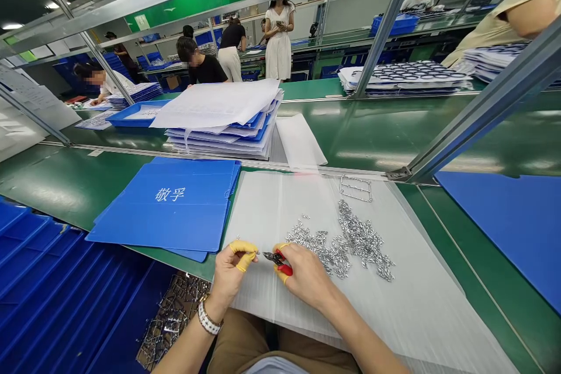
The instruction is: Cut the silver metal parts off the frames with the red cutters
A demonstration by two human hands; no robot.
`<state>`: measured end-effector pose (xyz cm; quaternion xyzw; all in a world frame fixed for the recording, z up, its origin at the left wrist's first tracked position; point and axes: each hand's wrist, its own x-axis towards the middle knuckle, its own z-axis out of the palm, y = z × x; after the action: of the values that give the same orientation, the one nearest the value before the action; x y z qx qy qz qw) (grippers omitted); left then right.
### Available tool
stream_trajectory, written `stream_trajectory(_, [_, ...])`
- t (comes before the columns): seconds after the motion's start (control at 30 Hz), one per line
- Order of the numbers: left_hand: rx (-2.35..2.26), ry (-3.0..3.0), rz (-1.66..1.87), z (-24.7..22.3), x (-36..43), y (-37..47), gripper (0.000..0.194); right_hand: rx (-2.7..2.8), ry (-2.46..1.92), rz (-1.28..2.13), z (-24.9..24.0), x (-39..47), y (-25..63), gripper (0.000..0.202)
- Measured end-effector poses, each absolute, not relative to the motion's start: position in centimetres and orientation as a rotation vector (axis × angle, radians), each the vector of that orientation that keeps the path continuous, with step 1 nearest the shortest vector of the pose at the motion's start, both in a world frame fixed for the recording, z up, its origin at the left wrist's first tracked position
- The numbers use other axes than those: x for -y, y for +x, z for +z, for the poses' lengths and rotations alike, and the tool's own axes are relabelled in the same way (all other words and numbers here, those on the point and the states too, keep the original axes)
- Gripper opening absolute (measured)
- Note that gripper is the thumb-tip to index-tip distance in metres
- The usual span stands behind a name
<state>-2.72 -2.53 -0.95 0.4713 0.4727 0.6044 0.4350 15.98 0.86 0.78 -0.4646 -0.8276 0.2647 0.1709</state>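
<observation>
At lower centre, the left hand (236,262) pinches what looks like a tiny metal piece (258,252); the right hand (304,273) grips pliers (277,258), tips just beside it. The white sheet (263,204) stretches upward, left edge near blue boards (170,210); heaped metal parts (362,235) lie rightward.

Parts (360,235) lie on sheeting (258,201) — boards (170,216) at left

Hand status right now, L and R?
Left hand: closed, thumb and finger pinching a tiny metal part.
Right hand: closed, holding red-handled cutters, tip pointed toward the left hand.
</observation>
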Motion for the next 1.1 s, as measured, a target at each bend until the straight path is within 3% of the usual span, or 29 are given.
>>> stream_trajectory(0.67, [-1.191, 1.331, 1.451, -0.79, 2.74, -2.9, 0.005, 2.408, -1.234, 0.833, 0.36, -1.15, 16.06, 0.022])
stream_trajectory(1.1, [-1.167, 1.063, 1.487, -0.91, 2.59, -2.46, 0.011, 2.436, -1.314, 0.804, 0.15, -1.32, 16.03, 0.02])
